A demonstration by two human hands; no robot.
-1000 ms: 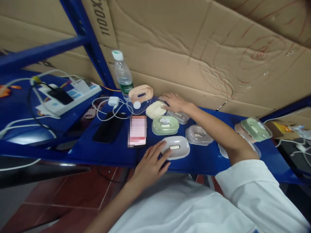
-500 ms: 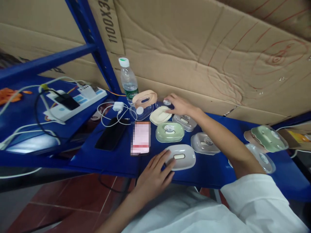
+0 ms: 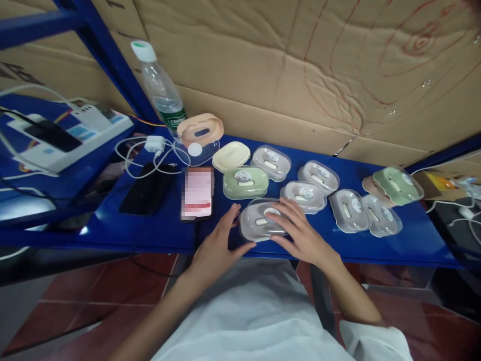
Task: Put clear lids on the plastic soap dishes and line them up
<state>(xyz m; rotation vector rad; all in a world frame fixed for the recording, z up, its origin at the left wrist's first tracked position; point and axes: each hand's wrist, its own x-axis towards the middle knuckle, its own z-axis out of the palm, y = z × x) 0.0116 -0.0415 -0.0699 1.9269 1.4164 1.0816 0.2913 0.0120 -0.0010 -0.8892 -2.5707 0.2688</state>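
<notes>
A grey soap box (image 3: 259, 230) with a clear lid lies near the table's front edge, between my two hands. My left hand (image 3: 220, 238) is beside its left end, thumb and fingers spread apart, the thumb tip close to the front rim. Over the right end is my right hand (image 3: 304, 233), its fingers on the clear lid and its thumb at the front side. A green soap box (image 3: 246, 183) with a clear lid is just behind. Farther back sit a cream dish (image 3: 231, 156) and another lidded grey soap box (image 3: 271, 163).
Several lidded grey boxes (image 3: 349, 210) stand to the right, near a stacked green box (image 3: 396, 185). On the left are a lit phone (image 3: 197, 193), a dark phone (image 3: 148, 188), a charger (image 3: 154, 144), a water bottle (image 3: 163, 93) and a peach dish (image 3: 201, 131). Cardboard (image 3: 240, 75) lines the back.
My right hand has come from the back of the table to the front grey dish, which now has a clear lid over it. The left hand has opened beside it. The view has shifted.
</notes>
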